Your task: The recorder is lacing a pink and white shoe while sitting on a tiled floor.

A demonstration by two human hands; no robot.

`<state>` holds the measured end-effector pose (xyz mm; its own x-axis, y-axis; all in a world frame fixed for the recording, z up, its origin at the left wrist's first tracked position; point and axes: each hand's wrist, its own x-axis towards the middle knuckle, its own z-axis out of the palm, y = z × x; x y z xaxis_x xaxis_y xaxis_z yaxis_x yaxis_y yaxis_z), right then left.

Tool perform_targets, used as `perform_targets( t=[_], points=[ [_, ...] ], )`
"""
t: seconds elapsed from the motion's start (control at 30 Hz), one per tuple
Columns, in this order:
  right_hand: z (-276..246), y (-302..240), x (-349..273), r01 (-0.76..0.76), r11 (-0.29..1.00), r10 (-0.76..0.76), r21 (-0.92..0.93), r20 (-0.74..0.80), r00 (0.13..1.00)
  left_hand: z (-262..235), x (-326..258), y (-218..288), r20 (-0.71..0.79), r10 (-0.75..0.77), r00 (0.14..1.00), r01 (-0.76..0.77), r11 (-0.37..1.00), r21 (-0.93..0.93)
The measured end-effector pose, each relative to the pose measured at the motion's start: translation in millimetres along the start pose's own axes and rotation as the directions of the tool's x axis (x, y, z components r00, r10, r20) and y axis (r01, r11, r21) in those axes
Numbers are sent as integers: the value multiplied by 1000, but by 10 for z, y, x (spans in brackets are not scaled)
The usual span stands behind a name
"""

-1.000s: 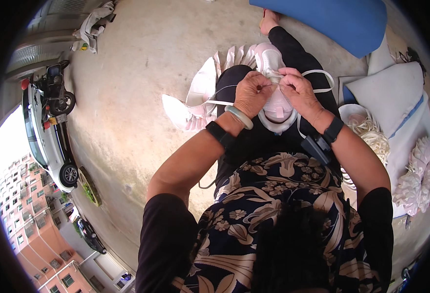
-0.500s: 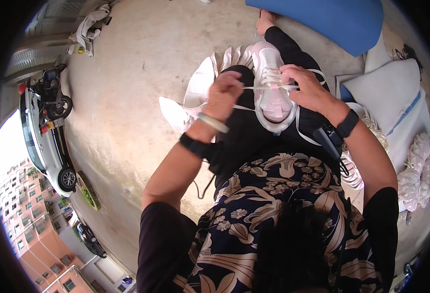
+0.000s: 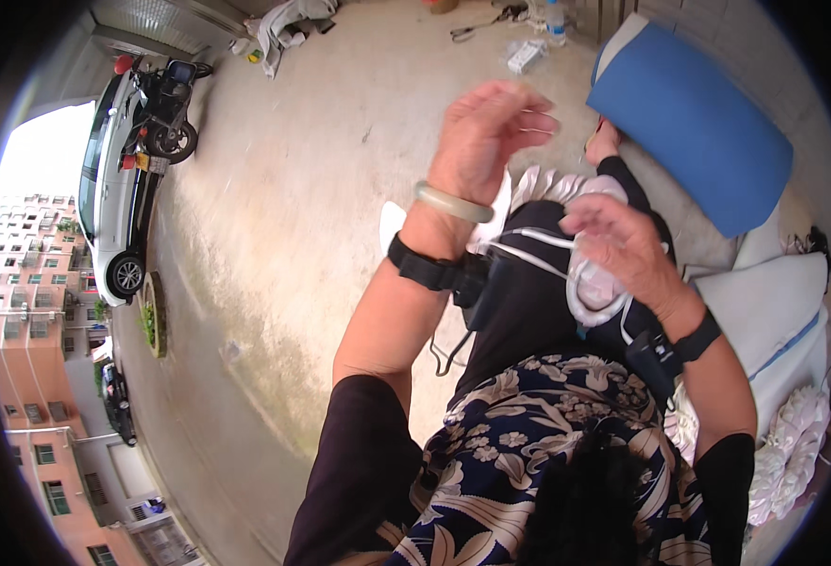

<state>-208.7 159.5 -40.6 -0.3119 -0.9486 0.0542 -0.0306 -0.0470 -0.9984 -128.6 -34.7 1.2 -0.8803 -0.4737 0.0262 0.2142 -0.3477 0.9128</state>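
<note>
In the head view, the left hand (image 3: 477,137) is held up over the pale concrete floor (image 3: 293,160), with its fingers bent and pointed to the right. A thin pale line can be seen at these fingertips, but it cannot be told whether they are pressed together or kept slightly apart. A pale, glossy round bangle (image 3: 454,202) and a black strap (image 3: 425,265) are worn behind them, around the wrist and forearm.

The right hand (image 3: 628,245) is held lower, palm down, with its fingers loosely bent and blurred; whether anything is gripped by them cannot be told. Below these fingers, and partly hidden by the hand, a pink-and-white fabric shoe upper (image 3: 597,281) is rested on the black trousers (image 3: 524,307), its opening turned toward the body. From it, long flat white laces (image 3: 534,258) are stretched to the left of the right fingers and below the left ones.

Beyond the right fingers, a large blue sheet (image 3: 694,132) is seen at upper right. To their lower right, grey-white sheets (image 3: 764,292) are spread, with a bundle of pale pink-white pieces (image 3: 793,443) placed nearer the body.
</note>
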Motion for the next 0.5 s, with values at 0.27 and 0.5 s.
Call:
perform_targets(
  t=[0.27,0.5],
  points=[
    [305,-159,-36,-135,882,33,452,227,973,842,95,297,166,89,982,-73,992,-102],
    [440,-538,-241,-108,839,30,533,153,988,1055,89,363,120,194,974,-200,979,42]
  ],
)
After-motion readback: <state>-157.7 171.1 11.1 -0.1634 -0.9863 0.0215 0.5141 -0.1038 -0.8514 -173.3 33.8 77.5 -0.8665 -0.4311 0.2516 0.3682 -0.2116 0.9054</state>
